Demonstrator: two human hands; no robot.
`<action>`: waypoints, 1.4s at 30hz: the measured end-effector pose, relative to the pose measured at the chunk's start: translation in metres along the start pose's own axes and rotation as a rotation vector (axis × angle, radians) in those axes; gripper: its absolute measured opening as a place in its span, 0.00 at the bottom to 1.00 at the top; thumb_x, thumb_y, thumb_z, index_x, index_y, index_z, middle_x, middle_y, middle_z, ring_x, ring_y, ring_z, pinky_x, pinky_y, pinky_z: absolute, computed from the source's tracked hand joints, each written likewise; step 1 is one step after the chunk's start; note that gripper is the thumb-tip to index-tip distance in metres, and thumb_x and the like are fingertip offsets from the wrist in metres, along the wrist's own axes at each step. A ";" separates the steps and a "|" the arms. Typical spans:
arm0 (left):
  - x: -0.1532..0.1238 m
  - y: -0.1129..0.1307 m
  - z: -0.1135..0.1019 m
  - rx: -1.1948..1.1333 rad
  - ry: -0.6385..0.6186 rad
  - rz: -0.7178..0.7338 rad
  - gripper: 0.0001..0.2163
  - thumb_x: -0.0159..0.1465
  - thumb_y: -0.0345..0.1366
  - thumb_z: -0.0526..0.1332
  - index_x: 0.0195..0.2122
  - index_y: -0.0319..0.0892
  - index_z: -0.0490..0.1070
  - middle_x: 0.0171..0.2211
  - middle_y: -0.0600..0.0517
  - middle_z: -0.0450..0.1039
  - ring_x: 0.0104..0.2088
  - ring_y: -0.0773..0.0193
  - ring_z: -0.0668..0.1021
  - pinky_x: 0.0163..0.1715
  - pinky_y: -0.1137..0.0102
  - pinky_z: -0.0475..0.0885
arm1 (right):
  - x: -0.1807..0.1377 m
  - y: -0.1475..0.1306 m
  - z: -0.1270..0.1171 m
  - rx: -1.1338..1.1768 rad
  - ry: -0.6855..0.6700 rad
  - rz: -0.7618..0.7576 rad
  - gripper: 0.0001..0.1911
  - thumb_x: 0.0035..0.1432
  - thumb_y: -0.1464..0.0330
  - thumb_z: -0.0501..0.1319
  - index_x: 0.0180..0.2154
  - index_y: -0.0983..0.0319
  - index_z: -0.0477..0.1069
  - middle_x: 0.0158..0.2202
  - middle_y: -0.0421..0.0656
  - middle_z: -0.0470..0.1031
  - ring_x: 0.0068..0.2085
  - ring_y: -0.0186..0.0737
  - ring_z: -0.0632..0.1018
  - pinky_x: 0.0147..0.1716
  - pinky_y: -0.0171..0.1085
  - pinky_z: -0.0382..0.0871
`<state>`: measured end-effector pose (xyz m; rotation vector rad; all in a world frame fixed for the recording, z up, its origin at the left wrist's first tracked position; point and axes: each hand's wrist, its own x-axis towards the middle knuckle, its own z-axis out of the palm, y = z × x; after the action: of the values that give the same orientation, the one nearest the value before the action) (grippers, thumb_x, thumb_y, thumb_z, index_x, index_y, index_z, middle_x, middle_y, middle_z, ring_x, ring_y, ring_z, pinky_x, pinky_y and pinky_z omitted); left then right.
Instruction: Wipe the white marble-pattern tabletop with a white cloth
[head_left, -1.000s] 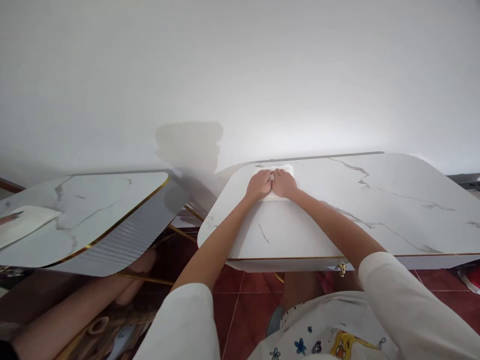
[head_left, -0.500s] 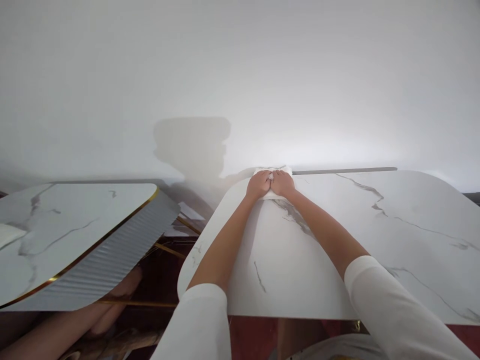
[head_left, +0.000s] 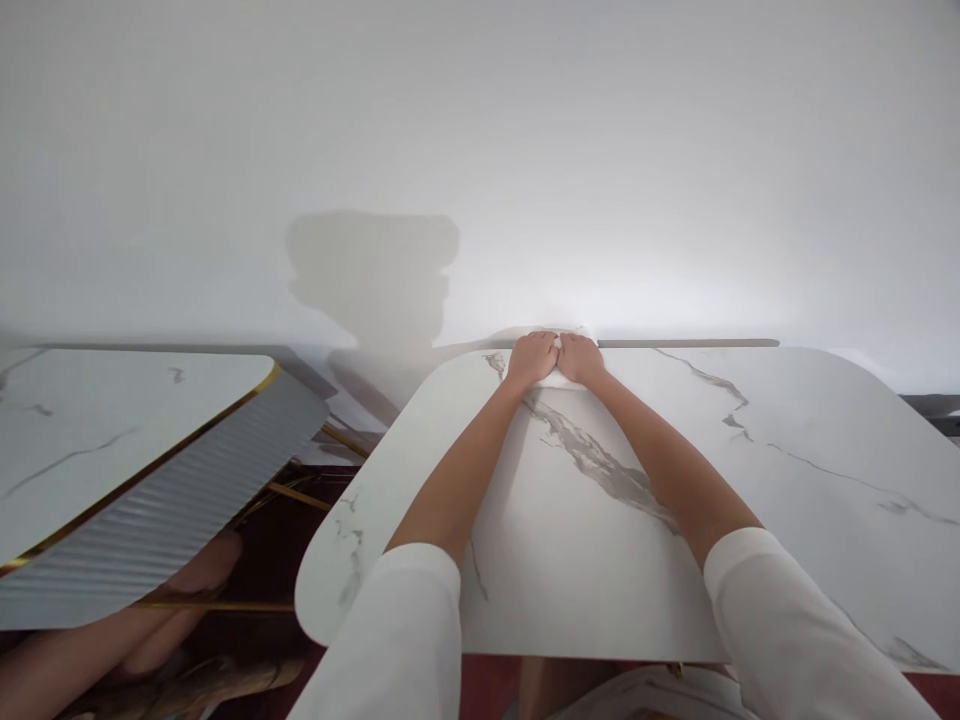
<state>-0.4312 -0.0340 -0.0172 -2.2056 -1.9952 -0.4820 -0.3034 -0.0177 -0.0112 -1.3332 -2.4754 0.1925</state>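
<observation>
Both my arms reach straight out across a white marble-pattern table [head_left: 750,470]. My left hand [head_left: 532,359] and my right hand [head_left: 581,359] lie side by side at the table's far edge by the wall, thumbs touching. They press down on a folded white cloth [head_left: 559,379], most of which is hidden under the palms. The fingers curl over the cloth. White sleeves cover my upper arms.
A second marble-pattern table [head_left: 120,440] with a gold rim and ribbed grey side stands at the left. Beneath it lies another person's bare arm [head_left: 90,655]. A white wall rises right behind both tables. Dark red floor shows between them.
My hands pushed the cloth further away to the table's far edge. The view moved forward over the table, so more tabletop shows and the left table slid leftward.
</observation>
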 end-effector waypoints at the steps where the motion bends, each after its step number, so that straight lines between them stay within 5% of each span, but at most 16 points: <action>1: 0.002 0.005 0.000 -0.006 -0.002 0.005 0.15 0.65 0.30 0.48 0.47 0.40 0.71 0.51 0.43 0.75 0.54 0.54 0.74 0.57 0.60 0.65 | -0.002 0.004 -0.002 -0.009 0.002 0.007 0.22 0.69 0.70 0.44 0.57 0.70 0.66 0.58 0.54 0.72 0.58 0.50 0.71 0.57 0.43 0.60; 9: -0.011 0.010 -0.006 -0.047 -0.025 0.061 0.18 0.66 0.29 0.48 0.54 0.38 0.69 0.56 0.43 0.72 0.58 0.56 0.71 0.60 0.61 0.62 | -0.019 0.000 -0.003 -0.063 0.047 0.009 0.24 0.67 0.72 0.44 0.60 0.74 0.62 0.62 0.58 0.67 0.62 0.52 0.66 0.60 0.46 0.56; 21: -0.076 0.016 -0.025 -0.054 -0.013 0.231 0.20 0.65 0.29 0.45 0.56 0.37 0.65 0.57 0.42 0.70 0.59 0.56 0.69 0.62 0.61 0.60 | -0.082 -0.036 0.000 -0.074 0.044 0.064 0.29 0.68 0.70 0.42 0.65 0.77 0.54 0.68 0.58 0.56 0.68 0.55 0.58 0.63 0.48 0.51; 42: -0.309 0.050 -0.086 0.059 -0.001 0.095 0.25 0.66 0.36 0.45 0.64 0.42 0.60 0.64 0.44 0.63 0.65 0.50 0.64 0.64 0.52 0.61 | -0.276 -0.150 -0.018 0.063 0.000 -0.075 0.29 0.66 0.69 0.49 0.65 0.76 0.57 0.68 0.60 0.55 0.69 0.57 0.57 0.66 0.53 0.51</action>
<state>-0.4178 -0.3583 -0.0285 -2.2530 -1.8695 -0.4044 -0.2738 -0.3311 -0.0141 -1.2130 -2.4924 0.2506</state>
